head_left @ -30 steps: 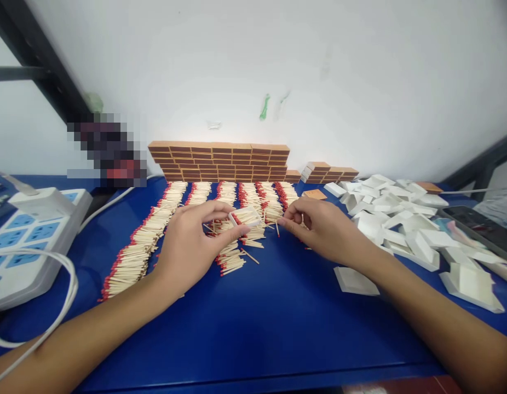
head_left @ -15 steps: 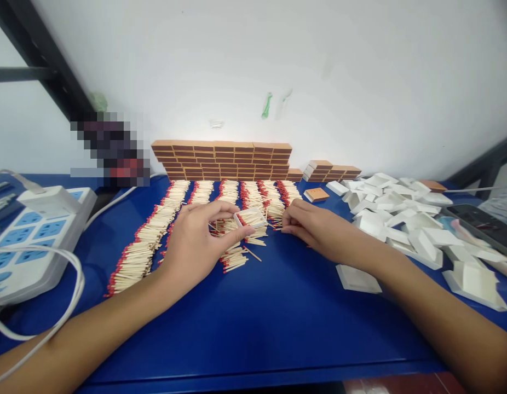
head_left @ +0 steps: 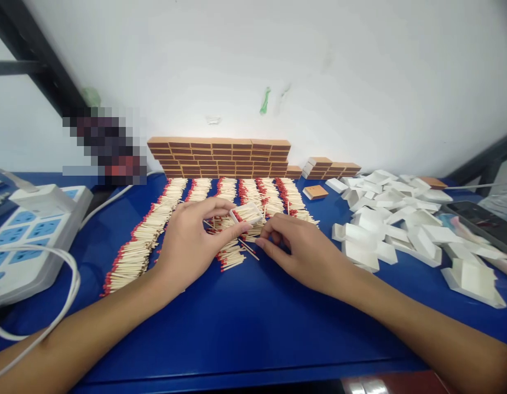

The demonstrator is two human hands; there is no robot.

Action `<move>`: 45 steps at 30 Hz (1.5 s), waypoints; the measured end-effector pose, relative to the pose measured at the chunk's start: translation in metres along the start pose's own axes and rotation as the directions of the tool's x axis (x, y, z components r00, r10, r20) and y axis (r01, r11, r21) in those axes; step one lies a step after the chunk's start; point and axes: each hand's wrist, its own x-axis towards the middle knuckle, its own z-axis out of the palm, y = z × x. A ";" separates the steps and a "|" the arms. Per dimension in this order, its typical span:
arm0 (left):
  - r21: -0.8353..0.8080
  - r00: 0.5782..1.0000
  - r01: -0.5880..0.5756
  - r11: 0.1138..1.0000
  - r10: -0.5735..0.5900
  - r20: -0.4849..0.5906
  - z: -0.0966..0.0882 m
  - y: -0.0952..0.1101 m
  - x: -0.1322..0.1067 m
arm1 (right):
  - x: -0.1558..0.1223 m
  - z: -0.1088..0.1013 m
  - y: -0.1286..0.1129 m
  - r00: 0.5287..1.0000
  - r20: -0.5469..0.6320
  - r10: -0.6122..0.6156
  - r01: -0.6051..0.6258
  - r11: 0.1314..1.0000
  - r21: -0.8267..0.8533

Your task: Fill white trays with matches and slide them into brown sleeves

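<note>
In the head view, my left hand (head_left: 192,235) grips a small white matchbox tray (head_left: 257,221) between thumb and fingers. Red-tipped matches (head_left: 246,212) lie inside the tray. Just right of it, my right hand (head_left: 292,243) is closed low over the table, its thumb and fingertips drawn together beside a few loose matches (head_left: 248,249). Whether anything is pinched there I cannot make out. Rows of matches (head_left: 140,238) spread behind and left of both hands, and a small pile (head_left: 231,257) sits under the tray.
Closed brown matchboxes (head_left: 220,158) are stacked against the wall, with a smaller stack (head_left: 333,168) to their right. One orange matchbox (head_left: 315,192) lies alone. Empty white trays (head_left: 415,235) heap up at right near a phone (head_left: 483,221). A power strip (head_left: 35,241) with white cables stands at left.
My right hand has moved left and slightly toward me, from the right-hand match rows to beside the tray. My left hand still holds the tray in nearly the same place.
</note>
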 end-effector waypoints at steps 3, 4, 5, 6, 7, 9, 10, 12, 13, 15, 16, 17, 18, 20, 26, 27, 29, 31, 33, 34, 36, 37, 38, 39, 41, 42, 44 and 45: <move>-0.003 1.000 -0.009 1.000 0.009 0.002 0.000 0.000 0.000 | -0.001 0.003 -0.001 1.000 -0.003 -0.022 0.022 1.000 -0.013; -0.005 1.000 -0.011 1.000 0.011 0.002 0.000 0.000 0.000 | -0.002 0.005 -0.002 0.999 0.012 -0.030 0.030 0.999 -0.028; -0.006 1.000 -0.012 1.000 0.012 0.000 0.000 0.000 0.000 | -0.002 0.006 -0.003 0.999 0.029 -0.035 0.036 0.998 -0.046; -0.007 1.000 -0.011 1.000 0.011 -0.001 0.000 0.000 0.000 | -0.002 0.007 -0.003 0.998 0.047 -0.035 0.038 0.997 -0.064; -0.010 1.000 -0.010 1.000 0.010 -0.002 0.000 0.000 0.000 | -0.002 0.007 -0.003 0.997 0.068 -0.027 0.032 0.996 -0.079; -0.014 1.000 -0.003 1.000 0.003 -0.001 0.000 0.001 0.000 | 0.000 0.004 -0.002 0.993 0.118 0.013 -0.002 0.996 -0.092; -0.015 1.000 0.001 1.000 -0.001 0.000 0.000 0.001 0.001 | 0.000 0.000 0.000 0.988 0.148 0.039 -0.025 0.995 -0.095; -0.016 1.000 0.008 1.000 -0.008 0.002 -0.001 0.002 0.001 | 0.001 -0.011 0.004 0.974 0.208 0.089 -0.069 0.993 -0.100; -0.017 1.000 0.009 1.000 -0.009 0.001 -0.001 0.003 0.001 | 0.001 -0.016 0.007 0.966 0.235 0.109 -0.086 0.991 -0.105; -0.018 1.000 0.006 1.000 -0.006 0.002 -0.001 0.004 0.000 | 0.000 -0.027 0.015 0.955 0.263 0.136 -0.106 0.986 -0.128; -0.015 1.000 0.007 1.000 -0.006 0.002 -0.001 0.005 0.000 | -0.001 -0.032 0.020 0.953 0.268 0.142 -0.107 0.984 -0.140; -0.008 1.000 0.007 1.000 -0.007 0.002 -0.001 0.005 -0.001 | -0.002 -0.036 0.024 0.951 0.276 0.140 -0.101 0.984 -0.148; 0.000 1.000 0.007 1.000 -0.007 0.004 -0.001 0.006 -0.001 | -0.003 -0.040 0.027 0.949 0.288 0.132 -0.091 0.984 -0.151; 0.014 1.000 0.008 1.000 -0.008 0.013 -0.001 0.006 -0.002 | -0.004 -0.045 0.030 0.940 0.326 0.106 -0.066 0.989 -0.131; 0.012 1.000 0.022 1.000 -0.023 0.021 -0.002 0.004 -0.001 | 0.004 -0.048 0.022 0.937 0.350 -0.023 0.026 1.000 -0.004; 0.013 1.000 0.023 1.000 -0.023 0.019 -0.002 0.004 -0.001 | 0.006 -0.047 0.023 0.958 0.286 -0.037 0.044 0.999 -0.019; 0.019 1.000 0.019 1.000 -0.020 0.017 -0.002 0.003 -0.001 | 0.009 -0.044 0.028 0.978 0.189 -0.084 0.094 0.995 -0.043; 0.023 1.000 0.010 1.000 -0.011 0.018 -0.002 0.003 -0.001 | 0.009 -0.043 0.034 0.968 0.205 -0.145 0.152 0.988 -0.019; 0.021 1.000 0.006 1.000 -0.007 0.017 -0.002 0.001 0.000 | 0.009 -0.041 0.040 0.948 0.263 -0.177 0.175 0.984 0.031; 0.019 1.000 0.008 1.000 -0.009 0.018 -0.002 0.000 0.000 | 0.009 -0.041 0.042 0.943 0.281 -0.178 0.172 0.984 0.045; 0.014 1.000 0.017 1.000 -0.017 0.024 -0.002 -0.001 0.001 | 0.010 -0.042 0.044 0.940 0.298 -0.165 0.158 0.986 0.047; 0.013 0.999 0.021 1.000 -0.021 0.026 -0.002 -0.002 0.001 | 0.011 -0.042 0.044 0.940 0.304 -0.153 0.149 0.988 0.037; 0.014 0.999 0.023 1.000 -0.023 0.027 -0.002 -0.002 0.002 | 0.011 -0.043 0.045 0.941 0.310 -0.137 0.137 0.990 0.022; 0.018 0.999 0.021 1.000 -0.022 0.027 -0.002 -0.002 0.002 | 0.012 -0.043 0.045 0.941 0.316 -0.121 0.126 0.992 0.006; 0.030 1.000 0.013 0.999 -0.014 0.026 -0.002 -0.002 0.002 | 0.012 -0.045 0.047 0.941 0.324 -0.096 0.105 0.994 -0.011; 0.038 1.000 0.008 0.999 -0.009 0.028 -0.002 -0.002 0.002 | 0.011 -0.045 0.047 0.940 0.330 -0.085 0.093 0.996 -0.010; 0.049 1.000 0.000 0.999 -0.002 0.031 -0.002 -0.001 0.002 | 0.011 -0.046 0.047 0.939 0.336 -0.066 0.070 0.998 -0.002; 0.050 1.000 -0.002 0.999 0.001 0.031 -0.002 -0.001 0.002 | 0.010 -0.046 0.047 0.940 0.336 -0.059 0.062 0.998 0.001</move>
